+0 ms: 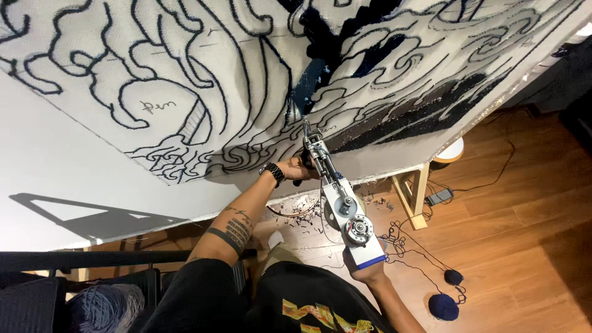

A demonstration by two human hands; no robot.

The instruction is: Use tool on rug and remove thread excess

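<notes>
Both hands gripping tufting gun [338, 198], its tip pressed against stretched cloth [246, 80].

Left hand [297, 169] closed round the gun's front handle, forearm extended up, wrist with dark watch [273, 173]. Right hand [369, 270] wrapped round the gun's rear end, below the gun. Dark yarn balls [445, 305] on wood floor [524, 234], right of the gun.
</notes>
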